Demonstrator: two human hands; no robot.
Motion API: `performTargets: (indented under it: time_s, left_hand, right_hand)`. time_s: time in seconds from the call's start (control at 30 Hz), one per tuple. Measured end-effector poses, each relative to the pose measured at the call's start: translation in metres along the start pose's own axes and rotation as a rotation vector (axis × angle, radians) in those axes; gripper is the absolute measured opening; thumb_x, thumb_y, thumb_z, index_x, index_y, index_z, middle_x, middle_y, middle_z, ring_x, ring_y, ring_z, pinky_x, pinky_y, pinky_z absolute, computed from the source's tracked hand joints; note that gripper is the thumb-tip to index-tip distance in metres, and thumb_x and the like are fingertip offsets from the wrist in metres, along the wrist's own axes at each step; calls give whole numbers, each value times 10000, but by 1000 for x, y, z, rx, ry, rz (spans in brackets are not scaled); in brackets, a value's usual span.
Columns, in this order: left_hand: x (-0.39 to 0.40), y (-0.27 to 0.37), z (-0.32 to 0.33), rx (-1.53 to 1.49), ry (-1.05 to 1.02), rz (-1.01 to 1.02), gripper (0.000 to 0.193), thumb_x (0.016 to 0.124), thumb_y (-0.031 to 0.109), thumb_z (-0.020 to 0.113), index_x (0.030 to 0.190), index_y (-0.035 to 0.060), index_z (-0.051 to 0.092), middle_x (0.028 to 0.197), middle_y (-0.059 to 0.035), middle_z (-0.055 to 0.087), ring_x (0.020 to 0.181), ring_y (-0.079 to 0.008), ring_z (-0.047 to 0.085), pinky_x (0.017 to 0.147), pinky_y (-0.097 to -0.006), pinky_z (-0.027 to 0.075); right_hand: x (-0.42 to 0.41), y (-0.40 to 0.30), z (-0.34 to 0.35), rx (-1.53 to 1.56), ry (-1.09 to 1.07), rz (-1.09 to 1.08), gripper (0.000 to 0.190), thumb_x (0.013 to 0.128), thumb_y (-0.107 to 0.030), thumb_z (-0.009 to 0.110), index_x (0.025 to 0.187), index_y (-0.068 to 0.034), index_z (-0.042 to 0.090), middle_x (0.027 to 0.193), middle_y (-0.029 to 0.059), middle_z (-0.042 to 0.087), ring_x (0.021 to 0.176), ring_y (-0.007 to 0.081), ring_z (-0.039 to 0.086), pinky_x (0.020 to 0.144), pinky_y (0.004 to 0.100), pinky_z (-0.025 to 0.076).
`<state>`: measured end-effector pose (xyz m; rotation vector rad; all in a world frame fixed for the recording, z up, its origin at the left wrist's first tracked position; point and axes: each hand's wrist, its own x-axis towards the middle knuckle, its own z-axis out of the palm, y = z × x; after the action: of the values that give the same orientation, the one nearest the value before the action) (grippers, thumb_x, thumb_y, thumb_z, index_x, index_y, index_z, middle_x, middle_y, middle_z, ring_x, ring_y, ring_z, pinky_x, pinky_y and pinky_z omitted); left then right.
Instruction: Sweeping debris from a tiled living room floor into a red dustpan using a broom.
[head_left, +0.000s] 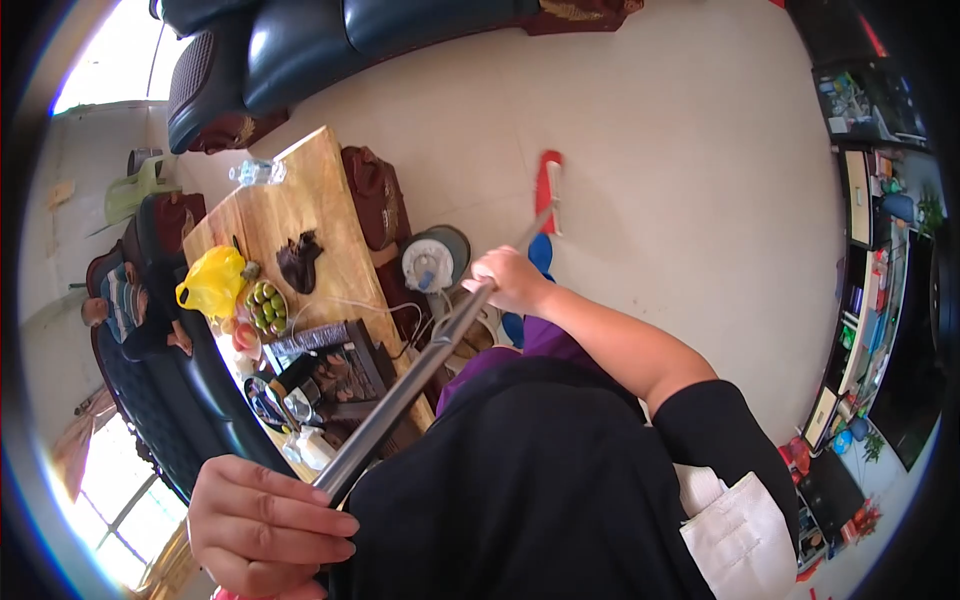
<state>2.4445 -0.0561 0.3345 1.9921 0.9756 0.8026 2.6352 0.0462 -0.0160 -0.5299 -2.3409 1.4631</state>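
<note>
A long metal handle (409, 390) slants across my front, from lower left up to the floor ahead. My left hand (262, 525) grips its upper end at the lower left. Farther down, my right hand (510, 279) is closed around the handle, with that arm stretched forward. At the far end a red head with a white strip (548, 191) rests on the pale floor; whether it is a mop or a broom I cannot tell. Just behind that head shows a blue slipper (540, 256) on my foot.
Left of me stands a wooden table (319, 172) bearing a plastic bottle (259, 172), a yellow plastic bag (212, 281) and green fruit (266, 307). A lined bin (429, 264) is beside it. A person (124, 307) sits on a dark sofa (157, 390). A long cabinet (859, 315) runs along the right.
</note>
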Motion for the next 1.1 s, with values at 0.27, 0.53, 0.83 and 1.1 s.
performTargets:
  time_s: [0.27,0.53,0.83,1.1]
  left_hand:
    - [9,21,-51,-87,67,67,164,803,208,574,710,89,511,680,-52,633,645,-177,639,610,-284,505]
    - [51,21,-88,239,50,-35,227,760,228,594,670,55,479,648,-119,618,605,-244,639,557,-355,533]
    - [59,-164,-183,232,259,17,145,759,148,596,690,79,489,680,-92,646,692,-251,655,640,-334,527]
    - [121,-280,-230,-157,159,136,128,670,79,632,667,51,507,658,-130,639,720,-307,651,723,-398,517]
  right_hand:
    - [69,-37,-18,3,19,-84,263,747,-280,568,578,-84,518,597,104,557,637,299,570,638,415,399]
    - [233,-42,29,123,12,-343,210,682,-251,639,597,-110,508,617,81,547,683,294,559,675,404,415]
    - [363,82,-21,-182,22,-74,124,631,-238,638,624,-135,569,677,90,595,732,301,590,669,383,472]
    - [309,149,-148,-344,148,298,183,657,-234,629,598,-100,520,643,126,564,708,347,563,639,420,449]
